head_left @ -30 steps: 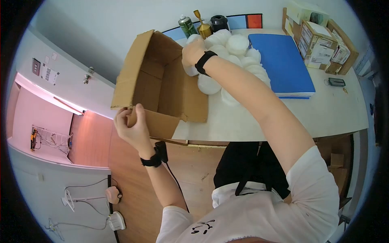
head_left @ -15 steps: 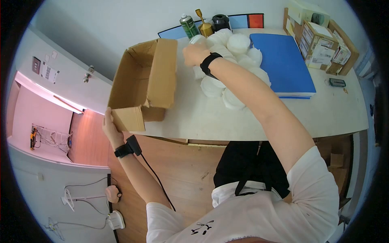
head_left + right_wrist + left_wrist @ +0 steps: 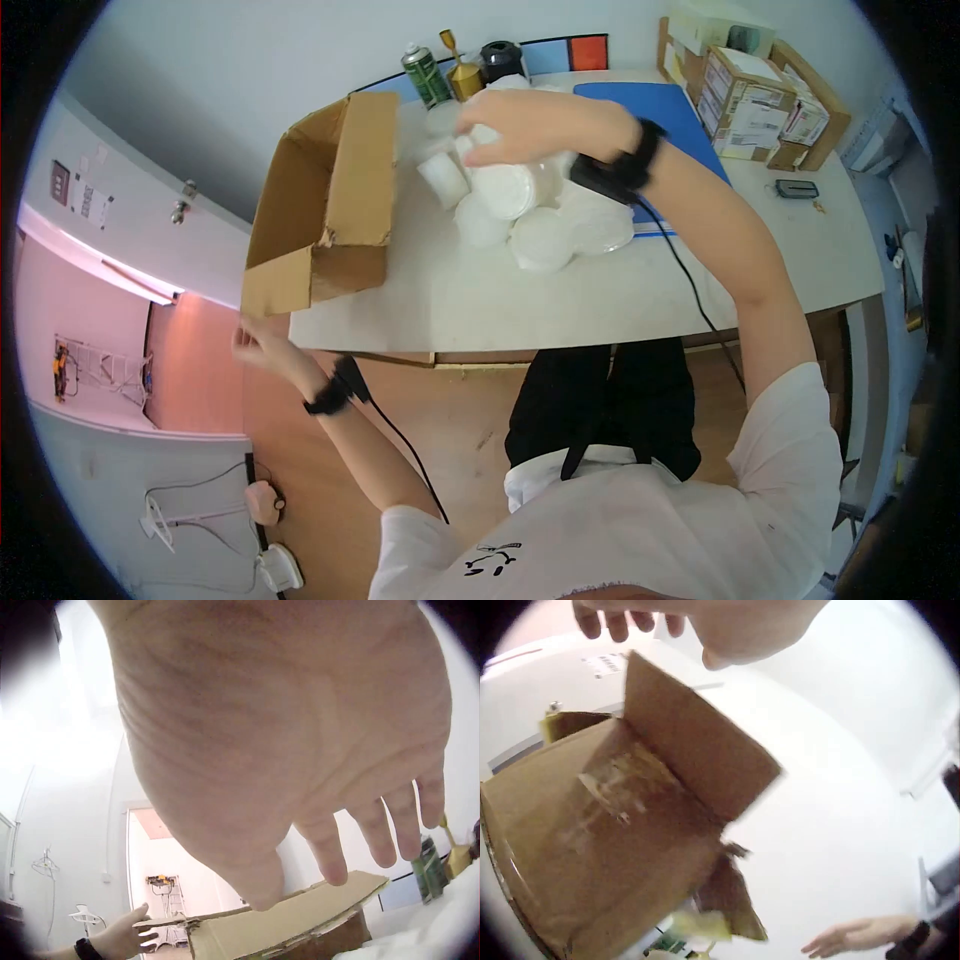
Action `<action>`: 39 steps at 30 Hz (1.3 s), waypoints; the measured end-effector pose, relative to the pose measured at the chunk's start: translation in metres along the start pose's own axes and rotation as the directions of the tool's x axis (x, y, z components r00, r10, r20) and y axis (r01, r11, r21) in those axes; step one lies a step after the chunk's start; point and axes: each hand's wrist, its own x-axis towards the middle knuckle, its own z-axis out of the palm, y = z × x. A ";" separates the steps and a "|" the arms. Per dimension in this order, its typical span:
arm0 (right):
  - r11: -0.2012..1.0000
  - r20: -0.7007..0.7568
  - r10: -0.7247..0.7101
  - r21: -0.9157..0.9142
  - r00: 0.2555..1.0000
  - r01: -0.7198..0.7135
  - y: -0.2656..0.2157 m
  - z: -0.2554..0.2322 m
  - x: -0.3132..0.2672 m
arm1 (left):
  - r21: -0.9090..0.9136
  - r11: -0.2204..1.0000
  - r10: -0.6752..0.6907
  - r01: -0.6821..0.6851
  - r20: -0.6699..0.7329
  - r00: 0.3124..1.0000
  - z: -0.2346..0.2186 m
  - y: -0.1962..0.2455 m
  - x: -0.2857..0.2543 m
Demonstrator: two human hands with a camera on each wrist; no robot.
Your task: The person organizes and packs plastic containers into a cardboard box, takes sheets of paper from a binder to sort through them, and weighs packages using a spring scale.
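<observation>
A cardboard box (image 3: 355, 185) stands with flaps spread at the table's left part; its flap (image 3: 697, 735) fills the middle of the left wrist view. My left hand (image 3: 272, 352) is at the box's near left corner, fingers relaxed, holding nothing; whether it touches the flap is unclear. Over a heap of white, round, lidded containers (image 3: 485, 220) hovers my right hand (image 3: 545, 122), fingers loosely extended. In the right wrist view that hand (image 3: 285, 742) shows an empty palm, with the box (image 3: 285, 922) beyond it.
A blue folder (image 3: 650, 108) lies right of the heap. Behind stand a green spray can (image 3: 426, 76), a golden vessel (image 3: 464, 80) and a black container (image 3: 501, 62). Small boxes (image 3: 750, 105) occupy the back right. A cable hangs from each wrist.
The box was tilted and turned, and now stands nearer the left edge. My left hand has come off its corner. My right hand has moved right, over the containers. The head view has shifted slightly.
</observation>
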 end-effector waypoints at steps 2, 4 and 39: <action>0.999 -0.019 0.040 0.020 0.999 -0.040 0.017 -0.006 -0.063 | -0.063 0.985 0.152 -0.161 -0.128 0.980 0.009 0.045 -0.062; 0.990 -0.020 0.118 -0.072 0.993 -0.119 0.033 0.007 -0.120 | -0.082 0.952 0.299 -0.295 0.042 0.953 0.013 0.052 -0.099; 0.978 -0.355 -0.006 -0.196 0.935 -0.068 0.052 0.083 -0.036 | -0.340 0.927 0.239 0.161 0.863 0.446 0.244 0.048 -0.159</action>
